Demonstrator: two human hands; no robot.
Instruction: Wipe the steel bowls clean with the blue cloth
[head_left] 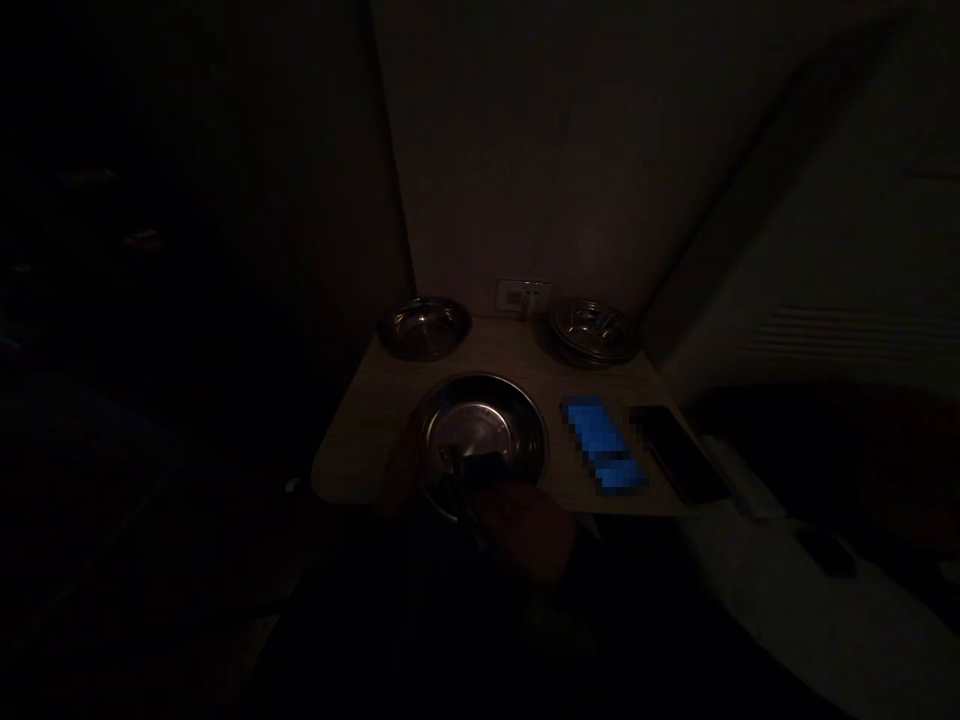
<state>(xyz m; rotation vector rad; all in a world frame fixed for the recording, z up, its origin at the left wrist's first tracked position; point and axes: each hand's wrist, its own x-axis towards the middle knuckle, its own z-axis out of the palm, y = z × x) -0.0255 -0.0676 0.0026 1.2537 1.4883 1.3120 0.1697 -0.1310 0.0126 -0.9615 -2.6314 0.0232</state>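
Observation:
A round, shiny steel bowl stands at the front middle of a small wooden table. Very dimly lit, my left hand is around the bowl's left side and grips it there, though single fingers are hard to make out. My right hand is closed at the bowl's near right edge. From it a dark object reaches over the inside of the bowl. The darkness hides what kind of thing that is. The near rim is partly covered by my right hand and this object.
Behind the bowl are a steel dish at left and stacked steel bowls at right. A wall socket with a plug sits between them. A phone with a blue-lit screen and a dark phone lie on the wooden table.

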